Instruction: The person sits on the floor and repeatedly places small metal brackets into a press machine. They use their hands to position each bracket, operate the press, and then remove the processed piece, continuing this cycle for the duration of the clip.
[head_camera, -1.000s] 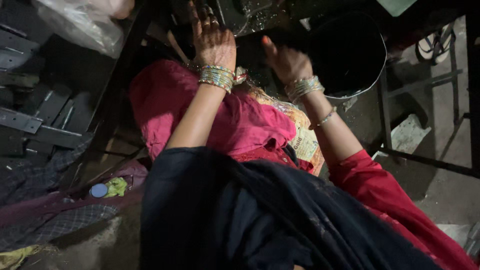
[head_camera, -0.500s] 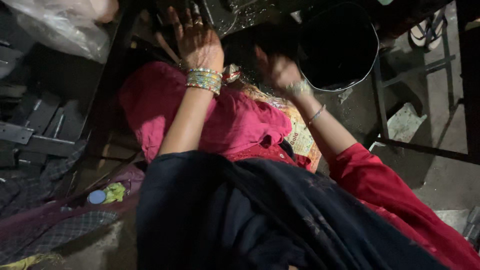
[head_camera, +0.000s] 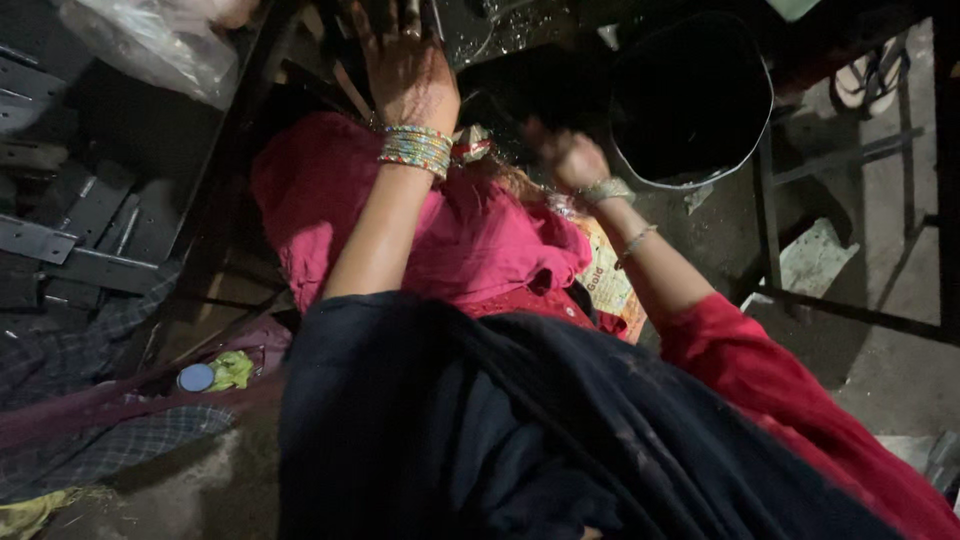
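Note:
My left hand (head_camera: 405, 70) lies flat with fingers spread on a dark metal surface (head_camera: 500, 30) at the top edge; it holds nothing. Coloured bangles (head_camera: 415, 150) ring that wrist. My right hand (head_camera: 565, 155) is blurred, its fingers curled, just left of a black bucket (head_camera: 690, 100); whether it holds anything is unclear. Pink cloth (head_camera: 480, 240) covers the lap under both forearms. A dark shawl (head_camera: 480, 430) fills the foreground. My red sleeve (head_camera: 780, 400) runs to the lower right.
A clear plastic bag (head_camera: 150, 40) sits top left above grey metal pieces (head_camera: 60, 240). A small round cap (head_camera: 196, 377) and a yellow-green scrap (head_camera: 232, 368) lie on checked cloth. A metal frame (head_camera: 850, 300) and a sandal (head_camera: 860, 75) are at the right.
My left hand has slid forward to the frame's top edge. My right hand has drawn back from the dark surface toward the lap and curled its fingers.

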